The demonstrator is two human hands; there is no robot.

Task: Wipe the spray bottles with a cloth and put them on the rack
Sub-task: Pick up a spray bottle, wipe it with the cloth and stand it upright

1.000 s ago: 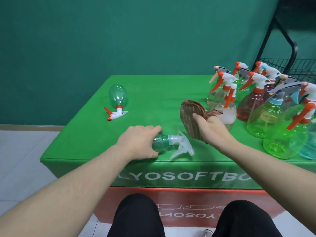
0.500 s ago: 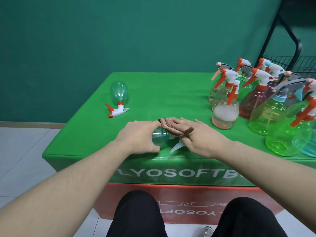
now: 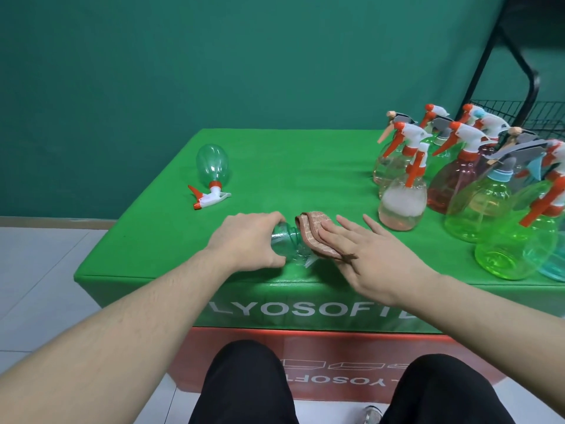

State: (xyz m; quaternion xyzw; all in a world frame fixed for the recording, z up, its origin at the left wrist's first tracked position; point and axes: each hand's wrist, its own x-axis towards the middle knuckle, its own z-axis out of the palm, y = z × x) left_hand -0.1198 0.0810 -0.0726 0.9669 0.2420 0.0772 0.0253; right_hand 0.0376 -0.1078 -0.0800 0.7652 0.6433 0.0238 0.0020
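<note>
- Left hand (image 3: 249,238) curled over the body of a clear teal spray bottle (image 3: 286,241), holding it down on its side near the front edge of the green table (image 3: 305,179); same grip as half a second ago and a second ago.
- Right hand (image 3: 363,258) laid flat, fingers straight and a little spread, pressing a brown cloth (image 3: 318,237) onto the neck and trigger end of that bottle.
- A second ago: cloth bunched and gripped upright in the right hand, lifted clear of the bottle, white trigger head fully in view. Now: cloth spread over the trigger, only a pale tip of the head peeking out below the cloth's near edge.
- Compared with half a second ago: right hand flatter and further over the cloth, fingertips (image 3: 344,220) reaching past its far side; cloth covering more of the bottle's neck.
- Second teal bottle (image 3: 212,165) with orange-and-white trigger lying on its side toward the table's far left, well apart from both hands, unmoved across all three moments.
- Cluster of upright spray bottles (image 3: 464,185) on the table's right side, clear, pink, green and blue, mostly with orange-and-white triggers; untouched, same places as before.
- Nearest of the cluster, a small clear bottle (image 3: 402,203), just beyond the right hand's fingertips, not touching them.
- Black wire rack (image 3: 519,114) behind the cluster at far right, only partly in view.
</note>
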